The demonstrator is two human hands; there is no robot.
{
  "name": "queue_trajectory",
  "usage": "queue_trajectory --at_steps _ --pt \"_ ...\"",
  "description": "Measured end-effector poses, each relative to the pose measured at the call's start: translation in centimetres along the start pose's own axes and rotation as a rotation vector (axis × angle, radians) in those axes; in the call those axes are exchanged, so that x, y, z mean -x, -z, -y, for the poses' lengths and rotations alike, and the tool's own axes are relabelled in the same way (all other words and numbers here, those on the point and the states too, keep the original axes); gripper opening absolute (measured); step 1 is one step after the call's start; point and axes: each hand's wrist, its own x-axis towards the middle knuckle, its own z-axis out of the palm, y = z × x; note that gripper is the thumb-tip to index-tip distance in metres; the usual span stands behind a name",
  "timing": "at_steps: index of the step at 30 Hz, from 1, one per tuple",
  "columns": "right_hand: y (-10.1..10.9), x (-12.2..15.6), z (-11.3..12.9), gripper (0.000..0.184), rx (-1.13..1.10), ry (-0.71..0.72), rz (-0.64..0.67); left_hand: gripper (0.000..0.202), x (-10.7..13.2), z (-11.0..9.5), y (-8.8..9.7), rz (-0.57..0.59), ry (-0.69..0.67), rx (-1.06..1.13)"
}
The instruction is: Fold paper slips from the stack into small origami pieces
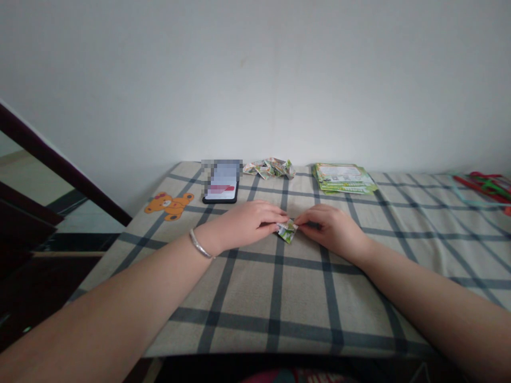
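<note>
A small folded piece of printed paper [287, 232], green and white, lies between my hands just above the checked tablecloth. My left hand [255, 221], with a silver bangle on its wrist, pinches the paper's left side between thumb and fingers. From the other side, my right hand [329, 229] grips the right corner with thumb and forefinger. The fingertips partly cover the upper edge of the paper. Beyond my hands, several folded paper pieces [271, 168] in the same print lie in a heap near the wall.
A phone [223, 181] with a lit screen lies at the back left, near an orange bear cutout [168, 206]. At the back right is a stack of green printed sheets [343, 178]. Red and green items [489, 186] sit at the far right. A dark railing [59, 154] slopes down on the left.
</note>
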Motion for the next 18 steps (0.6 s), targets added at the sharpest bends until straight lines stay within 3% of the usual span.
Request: queue_trajectory --at_steps 10,18 --pt "0.7 0.2 1.0 0.025 0.198 0.226 0.092 0.029 -0.1 -0.6 -0.6 0.013 -0.074 -0.176" --pt "0.5 0.5 1.1 0.025 0.188 0.197 0.067 0.026 0.0 -0.6 -0.7 -0.057 0.003 -0.147"
